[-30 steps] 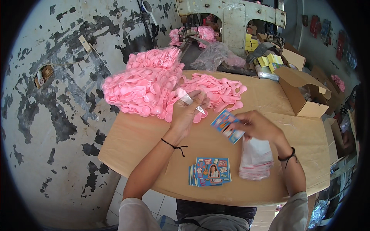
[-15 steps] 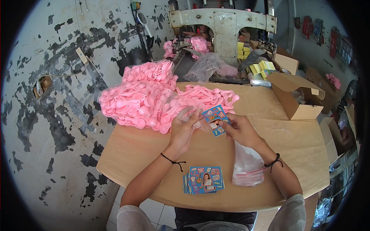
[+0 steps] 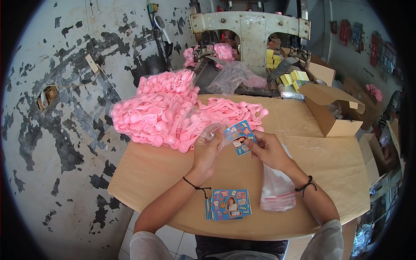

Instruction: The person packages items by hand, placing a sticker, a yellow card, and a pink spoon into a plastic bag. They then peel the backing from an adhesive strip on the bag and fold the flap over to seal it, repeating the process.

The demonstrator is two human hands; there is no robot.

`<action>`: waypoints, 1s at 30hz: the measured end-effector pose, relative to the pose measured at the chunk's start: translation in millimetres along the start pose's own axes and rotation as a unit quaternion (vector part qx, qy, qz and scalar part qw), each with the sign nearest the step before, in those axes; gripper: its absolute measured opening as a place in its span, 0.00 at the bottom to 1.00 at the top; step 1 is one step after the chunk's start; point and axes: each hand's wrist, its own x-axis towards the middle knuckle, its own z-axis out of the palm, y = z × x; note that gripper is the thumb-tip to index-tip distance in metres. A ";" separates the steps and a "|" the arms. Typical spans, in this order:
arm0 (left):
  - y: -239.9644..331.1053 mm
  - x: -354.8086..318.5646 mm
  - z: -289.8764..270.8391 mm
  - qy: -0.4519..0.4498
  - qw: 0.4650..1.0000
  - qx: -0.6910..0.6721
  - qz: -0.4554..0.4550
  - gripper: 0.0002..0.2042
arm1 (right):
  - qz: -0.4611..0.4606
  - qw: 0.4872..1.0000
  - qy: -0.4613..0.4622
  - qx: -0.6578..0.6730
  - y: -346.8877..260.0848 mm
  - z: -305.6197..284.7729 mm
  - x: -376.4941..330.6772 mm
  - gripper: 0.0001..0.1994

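Near the centre of the frame, a small printed card (image 3: 239,138) with colourful pictures is pinched by the right hand (image 3: 268,150) at its lower right edge, thumb on top. The left hand (image 3: 207,149) is closed lightly around the mouth of a clear plastic sleeve (image 3: 225,135), which is held against the card's left edge; whether the card is already partly inside the sleeve cannot be told. A ring is seen on one finger of the left hand, and a dark cord is worn at each wrist.

Just below the right forearm, a stack of clear plastic bags (image 3: 277,190) with a reddish strip at its lower end is laid flat on the wooden table (image 3: 151,173). To its left, in the lower middle of the frame, a fanned pile of printed cards (image 3: 229,204) is laid near the table's front edge, apart from both hands.

Directly above the hands, a large heap of pink plastic spoons (image 3: 169,115) is spread across the far left part of the table, its nearest pieces just beside the left fingers. At the upper right, an open cardboard box (image 3: 331,112) is set on the table. At the top centre, an old sewing machine (image 3: 255,32) is seen beyond the table, with yellow boxes (image 3: 294,77) beside it.
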 end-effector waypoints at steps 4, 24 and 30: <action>3.0 0.8 1.7 -0.008 1.000 0.002 -0.016 0.16 | 0.024 0.999 -0.007 -0.030 -6.1 -5.7 -1.8 0.09; -6.3 -12.2 9.8 -0.117 0.987 0.105 -0.030 0.13 | -0.004 0.998 -0.058 0.007 -21.9 -2.9 -6.5 0.10; 7.3 -15.9 14.6 -0.189 0.980 0.024 -0.055 0.18 | -0.032 0.999 -0.017 0.012 -32.0 1.4 -9.9 0.11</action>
